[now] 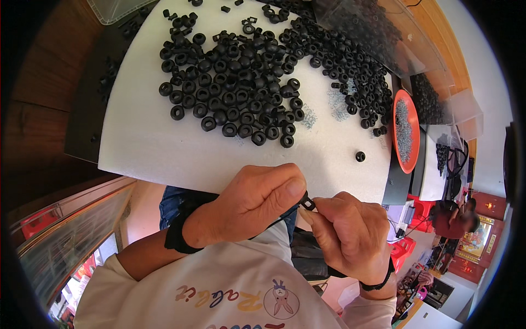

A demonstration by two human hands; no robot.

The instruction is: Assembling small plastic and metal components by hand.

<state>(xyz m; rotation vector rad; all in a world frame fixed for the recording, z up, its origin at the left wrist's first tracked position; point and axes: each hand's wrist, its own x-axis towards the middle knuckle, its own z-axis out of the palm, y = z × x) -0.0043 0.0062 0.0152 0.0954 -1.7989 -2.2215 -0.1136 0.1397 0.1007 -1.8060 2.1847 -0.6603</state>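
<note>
Over the near edge of the white board [148, 151], my two hands meet at a small black cord lock [308, 204]. One end of it, with a rectangular hole, shows between the fingers. My left hand [255, 203] is closed round its other end, thumb on top, hiding that part. My right hand [353, 233] is closed too, with thumb and forefinger pinching at the exposed end. Beyond them lies a heap of round black cord-lock shells [219, 93] with holes. A single shell [360, 156] sits apart, nearer my right hand.
Small metal springs [309, 117] lie beside the heap. More springs fill an orange-red bowl [397, 112] at the board's right. A clear plastic bin [402, 52] with black parts stands at the far right. Another person [452, 219] is in the background, right.
</note>
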